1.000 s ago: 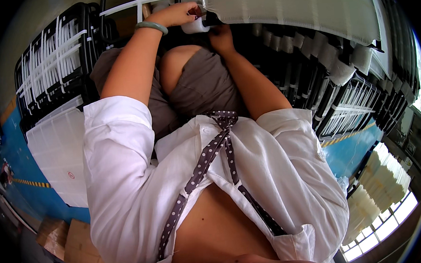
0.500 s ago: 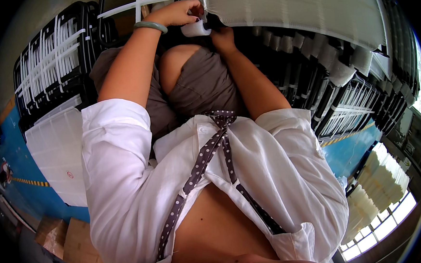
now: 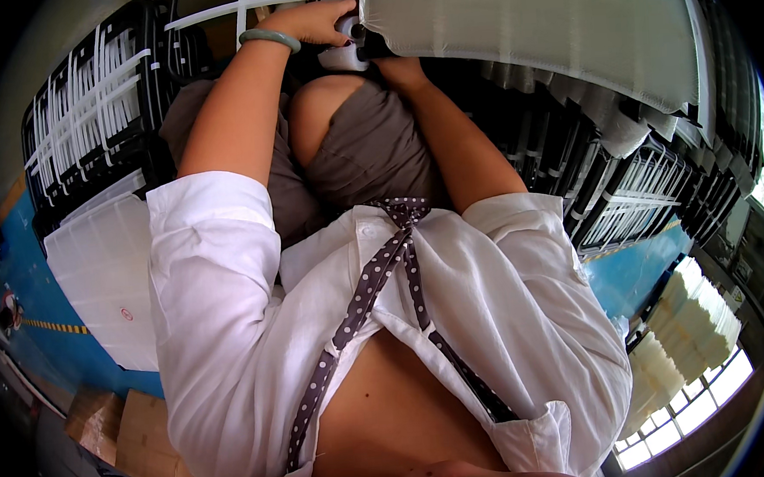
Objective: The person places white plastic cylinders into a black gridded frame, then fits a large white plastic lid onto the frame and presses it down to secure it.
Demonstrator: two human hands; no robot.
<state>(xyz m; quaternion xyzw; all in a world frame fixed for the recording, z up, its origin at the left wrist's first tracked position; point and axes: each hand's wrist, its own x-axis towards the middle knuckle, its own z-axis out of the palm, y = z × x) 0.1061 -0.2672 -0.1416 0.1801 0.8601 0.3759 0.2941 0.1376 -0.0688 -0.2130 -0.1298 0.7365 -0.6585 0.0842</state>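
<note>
At the top centre, my left hand, with a grey-green bangle on its wrist, curls its fingers and thumb round a white foam wrap at the corner of a pale translucent panel. What lies under its fingertips is partly hidden. Close to the right of the wrap, my right hand reaches beneath the panel's near edge, beside a dark frame part. Its fingers are out of sight, so its grip does not show.
Black frames with white straps stand stacked at the left, with a white translucent sheet below them. More frames with wrapped ends fill the right. Cardboard boxes sit at lower left, and pale stacked sheets at lower right.
Both hands have shifted slightly left, together with the foam wrap and the panel's corner. My left fingers have moved from bent tips at the wrap's top to a wider hold round it.
</note>
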